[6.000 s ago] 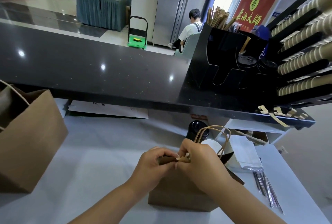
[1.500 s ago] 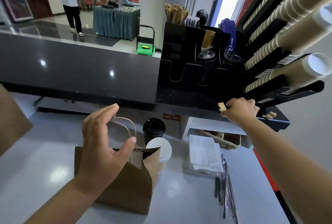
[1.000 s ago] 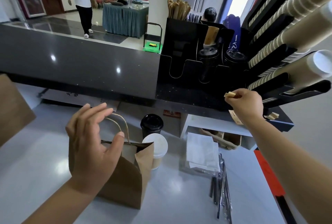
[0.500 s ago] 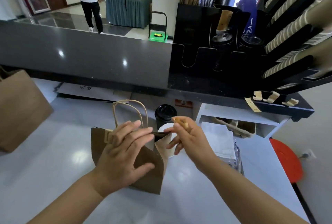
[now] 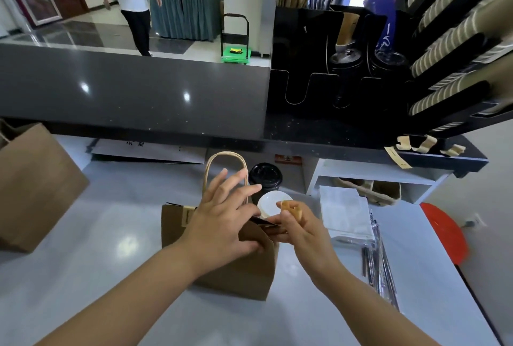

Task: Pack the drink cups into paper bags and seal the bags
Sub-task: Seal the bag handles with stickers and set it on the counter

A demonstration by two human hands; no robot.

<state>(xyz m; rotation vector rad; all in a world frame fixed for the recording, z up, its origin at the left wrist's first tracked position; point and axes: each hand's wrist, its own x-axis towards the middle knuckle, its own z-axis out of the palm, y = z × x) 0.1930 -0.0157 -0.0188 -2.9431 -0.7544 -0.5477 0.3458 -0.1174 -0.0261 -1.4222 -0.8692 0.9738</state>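
A small brown paper bag point(image 5: 241, 270) stands upright on the near middle of the counter, its top folded over and its twisted paper handle point(image 5: 211, 162) looping up at the far side. The left hand point(image 5: 222, 223) presses on the fold. The right hand point(image 5: 302, 231) pinches a small tan sticker point(image 5: 290, 206) just beside the bag's right end. Just beyond stand a white-lidded cup point(image 5: 270, 202) and, farther, a black-lidded cup point(image 5: 265, 179). A larger brown bag point(image 5: 36, 187) stands far left.

The person's left forearm point(image 5: 133, 293) and right forearm point(image 5: 369, 301) are showing bare from the picture's lower edge up to the wrists. The left hand point(image 5: 222, 223) and right hand point(image 5: 299, 231) are showing bare too.
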